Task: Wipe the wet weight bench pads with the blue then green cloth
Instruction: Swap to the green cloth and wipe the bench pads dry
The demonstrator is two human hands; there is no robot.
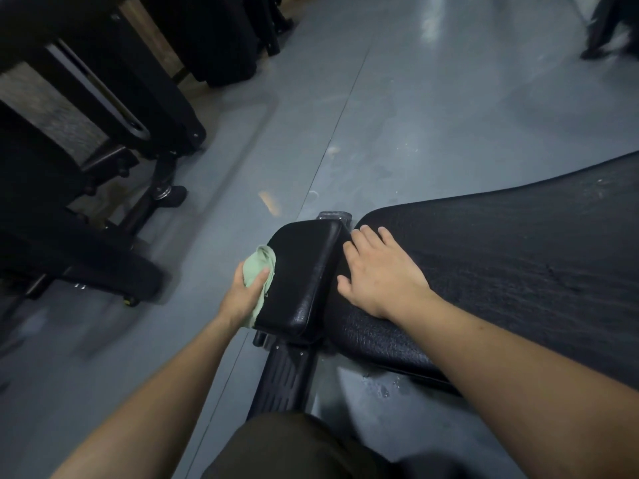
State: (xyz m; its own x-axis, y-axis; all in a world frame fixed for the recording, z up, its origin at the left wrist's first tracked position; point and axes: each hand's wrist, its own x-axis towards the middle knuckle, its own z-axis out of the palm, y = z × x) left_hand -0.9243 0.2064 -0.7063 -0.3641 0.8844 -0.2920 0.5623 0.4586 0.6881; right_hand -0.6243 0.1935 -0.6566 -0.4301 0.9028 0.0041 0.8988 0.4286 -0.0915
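The green cloth is bunched against the left side face of the small seat pad, the landmark here. The left hand grips it: the thumb lies over the cloth's front, the fingers are curled behind it and mostly hidden, and a tail of cloth hangs from the palm down to the pad's lower left corner. Cloth and pad side are touching.

To the right of the seat pad, the right hand rests flat, its fingers straight and slightly spread, on the near end of the long back pad, fingertips reaching the seam where the two pads meet. It holds nothing.

Below the seat pad the black bench frame runs toward the person. Water droplets lie on the grey floor just right of that frame, under the back pad's edge. Well to the left of the seat pad stands other black gym equipment, blurred. No container is in view.
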